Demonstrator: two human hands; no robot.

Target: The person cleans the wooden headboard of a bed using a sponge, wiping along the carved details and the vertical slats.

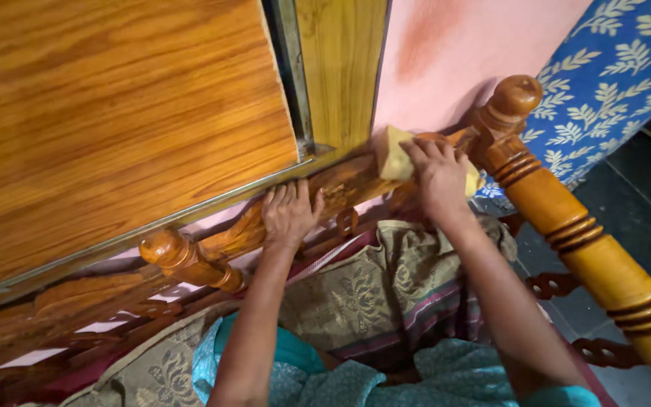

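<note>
Nearest the camera, teal floral sleeves (386,380) covered the person's upper arms, and a patterned olive and maroon cloth (386,290) lay bunched below the forearms. Beyond it, the left hand (289,212) rested flat on the carved wooden rail (340,188), its fingers (284,194) spread narrowly and pressed against the wood, gripping nothing. Just to the right, the right hand (440,177) pressed a yellow sponge (392,151) against the same rail, its fingers curled over the sponge and holding it. The sponge sat on the rail's upper end, just beside the turned wooden post (566,218) with its round knob. Behind the rail stood a large wood-grain panel (114,120) with a metal edge, a pink wall (461,53), and farther right a blue fabric with a pale leaf pattern (619,68) over a dark tiled floor (642,203).
</note>
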